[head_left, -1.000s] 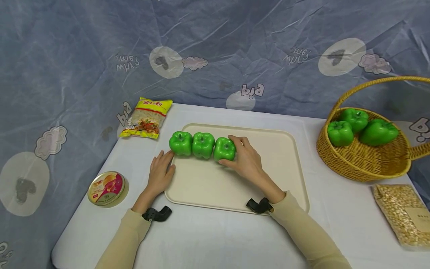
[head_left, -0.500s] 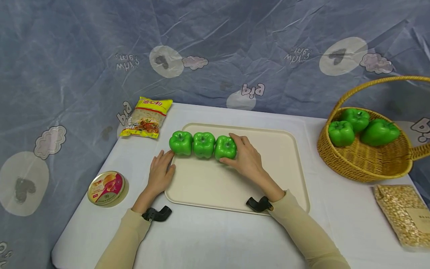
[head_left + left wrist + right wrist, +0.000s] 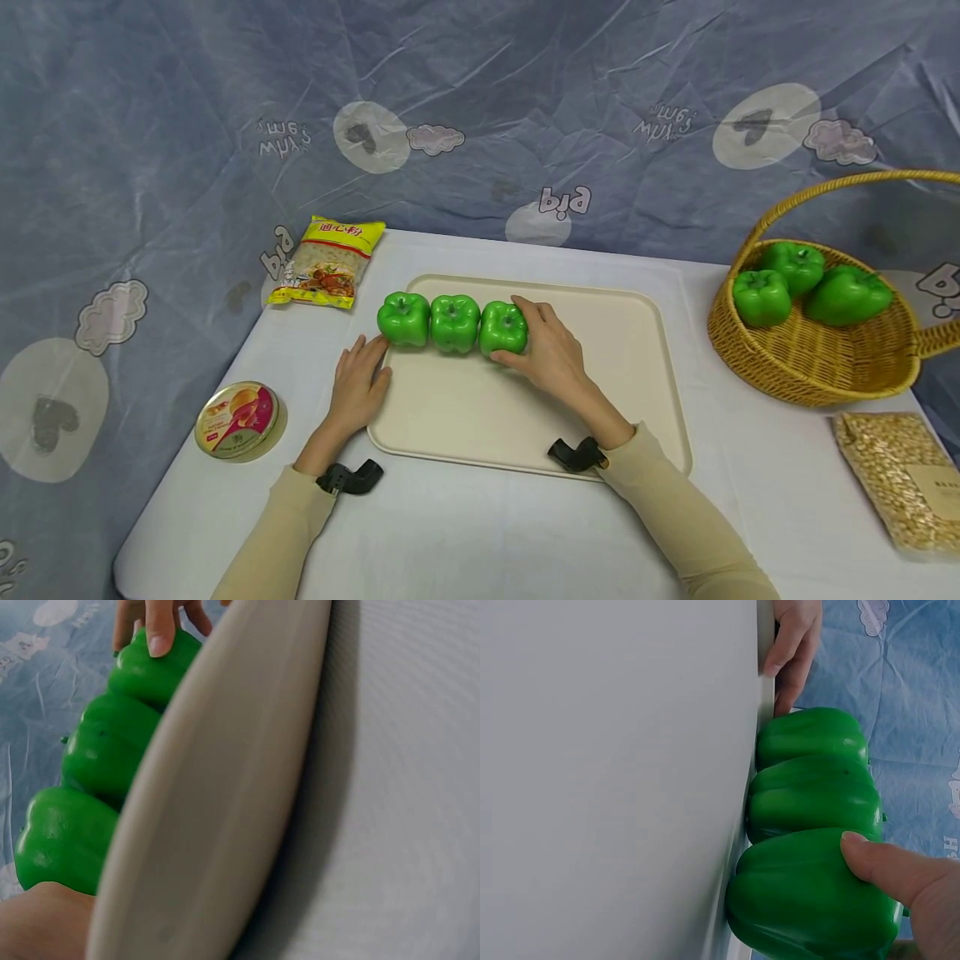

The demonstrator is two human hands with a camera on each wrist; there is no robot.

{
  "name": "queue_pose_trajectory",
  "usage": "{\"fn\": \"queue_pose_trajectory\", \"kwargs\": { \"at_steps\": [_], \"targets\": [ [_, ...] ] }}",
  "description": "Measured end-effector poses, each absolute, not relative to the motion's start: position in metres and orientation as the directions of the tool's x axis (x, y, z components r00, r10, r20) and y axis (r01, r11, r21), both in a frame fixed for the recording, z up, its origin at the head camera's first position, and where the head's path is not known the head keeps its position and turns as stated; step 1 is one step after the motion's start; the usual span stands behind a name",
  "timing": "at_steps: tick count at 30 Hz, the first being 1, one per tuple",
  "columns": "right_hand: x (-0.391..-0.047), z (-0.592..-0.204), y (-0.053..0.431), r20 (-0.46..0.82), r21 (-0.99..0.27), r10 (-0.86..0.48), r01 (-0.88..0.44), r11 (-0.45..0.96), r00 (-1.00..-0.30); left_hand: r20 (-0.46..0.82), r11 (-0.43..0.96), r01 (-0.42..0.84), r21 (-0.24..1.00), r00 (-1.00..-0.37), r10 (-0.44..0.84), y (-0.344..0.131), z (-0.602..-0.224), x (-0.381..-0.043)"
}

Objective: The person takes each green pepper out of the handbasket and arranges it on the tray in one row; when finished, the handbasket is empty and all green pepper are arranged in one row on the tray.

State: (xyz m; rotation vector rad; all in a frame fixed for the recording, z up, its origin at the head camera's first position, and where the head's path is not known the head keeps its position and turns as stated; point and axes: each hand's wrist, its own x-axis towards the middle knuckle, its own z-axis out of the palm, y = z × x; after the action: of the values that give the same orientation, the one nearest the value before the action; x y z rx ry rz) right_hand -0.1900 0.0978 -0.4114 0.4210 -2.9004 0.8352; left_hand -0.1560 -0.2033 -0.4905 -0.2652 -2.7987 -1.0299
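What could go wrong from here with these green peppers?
The right grip might push the rounded glossy green pepper it holds into the middle green pepper close beside it, shifting the row. The left grip is close to the leftmost green pepper at the left edge of the beige rectangular tray, so a bump could displace that pepper.

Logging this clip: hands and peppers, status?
Right hand grips rightmost pepper in row of three. Left hand at left edge of tray. Nothing visibly blocking.
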Motion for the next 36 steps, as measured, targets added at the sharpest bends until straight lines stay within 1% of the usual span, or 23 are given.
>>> {"fn": "queue_pose_trajectory", "kwargs": {
  "at_steps": [12,17,20,23,25,27,29,34,36],
  "targets": [
    [-0.185,-0.408,0.102,0.131,-0.511,-0.226,-0.261,0.819,-0.965,0.2,0.751,0.218,0.623,-0.973,0.117,-0.204,-0.491,-0.156],
    [-0.18,-0.399,0.118,0.139,-0.532,-0.255,-0.29,0.796,-0.957,0.208,0.747,0.223,0.626,-0.971,0.116,-0.204,-0.491,-0.156],
    [-0.178,-0.394,0.138,0.187,-0.547,-0.308,-0.359,0.756,-0.933,0.21,0.745,0.226,0.628,-0.971,0.117,-0.204,-0.491,-0.156],
    [-0.179,-0.391,0.164,0.282,-0.548,-0.348,-0.448,0.706,-0.894,0.214,0.746,0.227,0.626,-0.97,0.116,-0.204,-0.491,-0.156],
    [-0.181,-0.391,0.184,0.35,-0.549,-0.347,-0.49,0.677,-0.87,0.217,0.747,0.229,0.624,-0.969,0.116,-0.203,-0.492,-0.156],
    [-0.183,-0.391,0.206,0.408,-0.549,-0.321,-0.51,0.662,-0.855,0.217,0.747,0.229,0.623,-0.969,0.116,-0.203,-0.492,-0.156],
    [-0.184,-0.391,0.23,0.441,-0.547,-0.277,-0.501,0.671,-0.854,0.217,0.749,0.229,0.622,-0.969,0.117,-0.203,-0.492,-0.156],
    [-0.184,-0.386,0.287,0.503,-0.518,-0.132,-0.42,0.745,-0.854,0.209,0.75,0.222,0.623,-0.971,0.115,-0.204,-0.493,-0.156],
    [-0.184,-0.383,0.307,0.521,-0.532,-0.051,-0.37,0.761,-0.852,0.206,0.749,0.22,0.625,-0.972,0.114,-0.204,-0.493,-0.157]
  ]
}}
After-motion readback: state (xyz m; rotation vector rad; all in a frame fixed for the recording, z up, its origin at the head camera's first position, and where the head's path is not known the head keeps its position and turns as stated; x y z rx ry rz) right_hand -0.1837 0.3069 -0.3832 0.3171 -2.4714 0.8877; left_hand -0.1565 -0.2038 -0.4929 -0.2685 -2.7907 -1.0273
